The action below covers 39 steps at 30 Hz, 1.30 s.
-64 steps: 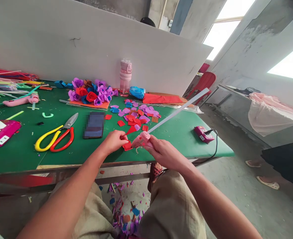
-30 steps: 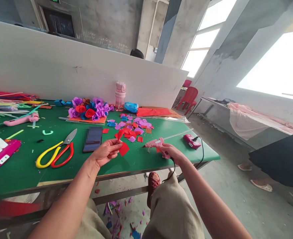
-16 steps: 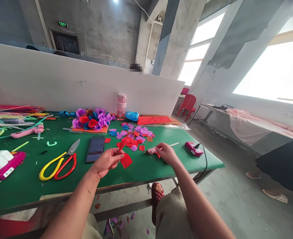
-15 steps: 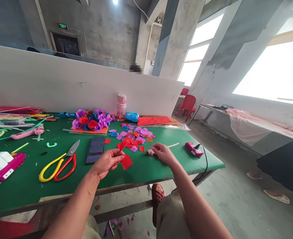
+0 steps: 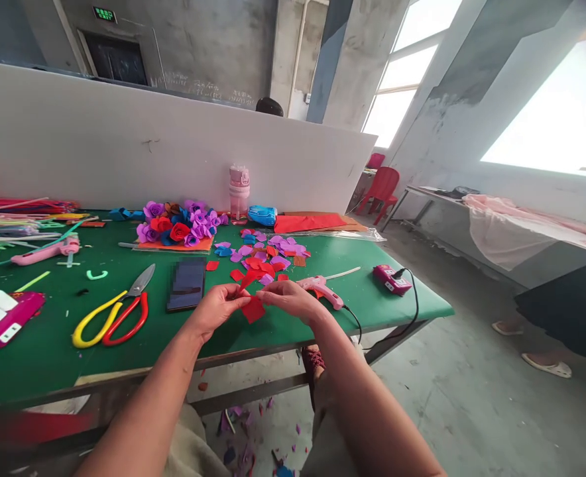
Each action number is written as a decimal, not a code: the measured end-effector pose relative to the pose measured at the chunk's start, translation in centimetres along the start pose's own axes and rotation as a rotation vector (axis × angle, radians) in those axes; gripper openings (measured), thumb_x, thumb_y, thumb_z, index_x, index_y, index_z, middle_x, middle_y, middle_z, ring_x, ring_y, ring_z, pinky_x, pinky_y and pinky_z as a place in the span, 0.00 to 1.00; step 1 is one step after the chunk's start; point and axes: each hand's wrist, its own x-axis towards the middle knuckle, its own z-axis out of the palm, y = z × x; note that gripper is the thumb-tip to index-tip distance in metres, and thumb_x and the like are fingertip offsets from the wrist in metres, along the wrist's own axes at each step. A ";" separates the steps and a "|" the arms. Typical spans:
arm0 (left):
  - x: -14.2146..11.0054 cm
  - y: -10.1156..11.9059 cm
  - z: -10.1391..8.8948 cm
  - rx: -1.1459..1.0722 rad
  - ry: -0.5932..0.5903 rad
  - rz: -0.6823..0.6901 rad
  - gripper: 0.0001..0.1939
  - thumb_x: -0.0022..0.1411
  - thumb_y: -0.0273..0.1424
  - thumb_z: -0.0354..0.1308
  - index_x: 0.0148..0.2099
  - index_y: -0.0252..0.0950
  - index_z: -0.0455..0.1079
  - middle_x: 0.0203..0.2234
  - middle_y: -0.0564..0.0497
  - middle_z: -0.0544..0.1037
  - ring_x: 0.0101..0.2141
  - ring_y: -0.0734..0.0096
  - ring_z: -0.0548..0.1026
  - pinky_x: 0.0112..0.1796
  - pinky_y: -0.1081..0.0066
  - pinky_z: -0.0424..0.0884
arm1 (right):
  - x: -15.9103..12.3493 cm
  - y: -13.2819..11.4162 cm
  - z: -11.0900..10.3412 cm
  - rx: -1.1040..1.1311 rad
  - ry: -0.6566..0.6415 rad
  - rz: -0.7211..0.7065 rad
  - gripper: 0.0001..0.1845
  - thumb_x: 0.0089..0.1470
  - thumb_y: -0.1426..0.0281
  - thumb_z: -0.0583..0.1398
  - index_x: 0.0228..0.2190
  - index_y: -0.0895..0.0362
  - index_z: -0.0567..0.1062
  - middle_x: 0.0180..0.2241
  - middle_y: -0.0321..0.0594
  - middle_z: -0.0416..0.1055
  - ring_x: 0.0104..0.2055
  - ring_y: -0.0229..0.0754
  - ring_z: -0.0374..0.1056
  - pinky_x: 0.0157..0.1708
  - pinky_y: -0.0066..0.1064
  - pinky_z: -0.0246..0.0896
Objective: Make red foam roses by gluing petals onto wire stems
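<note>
My left hand (image 5: 218, 308) is closed in a pinch on red paper petals (image 5: 253, 310), one of which hangs below the fingertips. From the other side my right hand (image 5: 293, 299) reaches the same red paper, its thumb and fingers pinched at the edge. Just beyond that hand a pink glue gun (image 5: 330, 295) lies on the green table (image 5: 273, 338), a white glue stick poking out behind. Loose red, purple and blue petals (image 5: 268, 255) are scattered past my hands.
Scissors (image 5: 124, 305) with yellow and red handles and a dark phone (image 5: 186, 283) lie left. Finished paper flowers (image 5: 181, 225), a pink bottle (image 5: 239, 192) and a second glue gun (image 5: 49, 252) stand or lie farther back. A power strip (image 5: 391, 279) sits right; a cord hangs over the edge.
My right hand has let go of the pink glue gun, now lying on the table, and moved left to the red petals in my left hand. The view has tilted down slightly.
</note>
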 end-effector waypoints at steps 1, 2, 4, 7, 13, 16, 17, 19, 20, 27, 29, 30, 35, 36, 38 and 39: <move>0.0 0.0 0.2 0.004 -0.003 -0.001 0.17 0.41 0.42 0.66 0.27 0.33 0.71 0.16 0.57 0.67 0.16 0.82 0.54 0.18 0.76 0.47 | -0.1 0.0 0.1 -0.025 -0.008 0.008 0.19 0.49 0.56 0.57 0.25 0.59 0.76 0.21 0.34 0.68 0.23 0.33 0.59 0.22 0.25 0.50; 0.0 0.0 0.4 0.006 -0.003 0.000 0.17 0.41 0.42 0.66 0.26 0.33 0.71 0.16 0.57 0.67 0.16 0.82 0.54 0.18 0.76 0.47 | -0.1 -0.1 0.3 -0.042 -0.011 0.015 0.17 0.48 0.58 0.58 0.24 0.59 0.76 0.20 0.33 0.67 0.22 0.32 0.57 0.20 0.24 0.47; 0.2 -0.2 0.6 0.008 -0.002 -0.001 0.17 0.41 0.42 0.66 0.26 0.33 0.71 0.17 0.57 0.67 0.16 0.82 0.54 0.18 0.76 0.46 | 0.1 0.0 0.6 -0.046 0.001 0.026 0.13 0.46 0.62 0.58 0.23 0.59 0.75 0.19 0.33 0.66 0.22 0.32 0.56 0.19 0.24 0.46; 0.4 -0.3 0.8 -0.024 0.020 -0.005 0.19 0.43 0.44 0.65 0.30 0.33 0.71 0.17 0.58 0.66 0.15 0.83 0.51 0.17 0.76 0.44 | 0.4 0.3 0.9 0.031 0.084 0.027 0.09 0.43 0.66 0.58 0.20 0.59 0.73 0.17 0.32 0.64 0.21 0.32 0.55 0.20 0.24 0.45; 0.8 -0.6 1.1 -0.110 0.084 0.046 0.20 0.54 0.45 0.56 0.40 0.33 0.68 0.23 0.54 0.70 0.17 0.83 0.53 0.18 0.79 0.48 | 0.9 0.8 0.5 0.318 0.476 0.046 0.09 0.41 0.65 0.57 0.19 0.59 0.70 0.17 0.30 0.60 0.20 0.31 0.52 0.20 0.25 0.43; 0.8 -0.6 1.1 -0.122 0.105 0.078 0.18 0.55 0.42 0.55 0.42 0.34 0.65 0.22 0.54 0.71 0.18 0.82 0.54 0.18 0.79 0.49 | 1.0 0.7 0.2 0.387 0.562 0.024 0.09 0.41 0.65 0.57 0.19 0.59 0.69 0.16 0.30 0.59 0.20 0.31 0.51 0.20 0.25 0.41; 0.8 -0.6 1.1 -0.129 0.117 0.081 0.17 0.54 0.42 0.56 0.42 0.35 0.64 0.22 0.54 0.72 0.17 0.82 0.54 0.18 0.79 0.49 | 1.0 0.6 0.1 0.401 0.572 0.015 0.10 0.41 0.64 0.57 0.19 0.59 0.69 0.16 0.30 0.59 0.20 0.31 0.51 0.19 0.25 0.41; 0.7 -0.5 1.2 -0.157 0.140 0.080 0.16 0.54 0.41 0.57 0.39 0.36 0.62 0.23 0.54 0.74 0.18 0.82 0.55 0.18 0.79 0.50 | 1.0 0.4 0.1 0.418 0.584 0.008 0.10 0.41 0.64 0.57 0.19 0.59 0.69 0.16 0.30 0.59 0.20 0.32 0.51 0.19 0.25 0.41; 0.6 -0.4 1.2 -0.178 0.152 0.078 0.15 0.54 0.41 0.58 0.37 0.36 0.61 0.24 0.53 0.74 0.18 0.81 0.57 0.19 0.79 0.52 | 0.9 0.3 0.1 0.425 0.586 0.006 0.10 0.41 0.64 0.58 0.20 0.59 0.69 0.16 0.30 0.59 0.20 0.32 0.51 0.20 0.25 0.41; 0.7 -0.6 1.1 -0.282 0.227 0.073 0.16 0.43 0.39 0.67 0.30 0.34 0.67 0.28 0.50 0.76 0.31 0.73 0.71 0.32 0.74 0.66 | 0.9 -0.1 0.3 0.431 0.614 0.000 0.09 0.40 0.65 0.57 0.19 0.58 0.68 0.16 0.30 0.59 0.20 0.32 0.51 0.20 0.25 0.42; 0.9 -0.9 0.9 -0.231 0.268 0.089 0.15 0.42 0.38 0.68 0.28 0.33 0.70 0.26 0.52 0.75 0.28 0.77 0.68 0.28 0.78 0.63 | 0.9 -0.1 0.4 0.420 0.627 0.001 0.09 0.40 0.65 0.57 0.19 0.58 0.69 0.16 0.30 0.59 0.20 0.32 0.51 0.20 0.25 0.43; 0.9 -1.0 0.8 -0.212 0.273 0.090 0.15 0.42 0.38 0.68 0.28 0.33 0.71 0.24 0.53 0.74 0.25 0.79 0.65 0.25 0.79 0.60 | 0.9 -0.1 0.4 0.417 0.629 0.002 0.09 0.40 0.65 0.57 0.19 0.58 0.69 0.16 0.30 0.60 0.20 0.32 0.52 0.20 0.25 0.44; 0.8 -1.2 0.8 -0.262 0.218 0.047 0.16 0.41 0.38 0.69 0.30 0.33 0.72 0.22 0.53 0.75 0.18 0.83 0.61 0.21 0.77 0.58 | 1.0 -0.1 0.5 0.425 0.596 0.000 0.10 0.40 0.64 0.57 0.19 0.59 0.69 0.16 0.31 0.60 0.20 0.32 0.52 0.20 0.25 0.44; 0.7 -1.1 0.9 -0.277 0.218 0.033 0.17 0.40 0.38 0.69 0.30 0.33 0.73 0.21 0.52 0.75 0.18 0.82 0.63 0.22 0.76 0.60 | 1.0 -0.2 0.5 0.427 0.597 -0.006 0.10 0.40 0.64 0.57 0.19 0.59 0.69 0.16 0.31 0.60 0.20 0.32 0.52 0.20 0.25 0.44; 0.7 -1.1 0.9 -0.304 0.222 0.004 0.18 0.38 0.37 0.70 0.31 0.32 0.73 0.22 0.51 0.76 0.19 0.79 0.67 0.24 0.74 0.65 | 1.0 -0.1 0.5 0.430 0.611 -0.013 0.09 0.40 0.65 0.57 0.19 0.59 0.69 0.16 0.31 0.60 0.20 0.32 0.52 0.21 0.25 0.44; 0.6 -1.1 0.9 -0.315 0.223 -0.009 0.18 0.37 0.37 0.71 0.31 0.32 0.74 0.23 0.50 0.77 0.20 0.77 0.69 0.26 0.73 0.67 | 1.1 -0.1 0.4 0.431 0.619 -0.017 0.09 0.41 0.65 0.57 0.19 0.59 0.69 0.17 0.31 0.60 0.21 0.32 0.52 0.21 0.25 0.45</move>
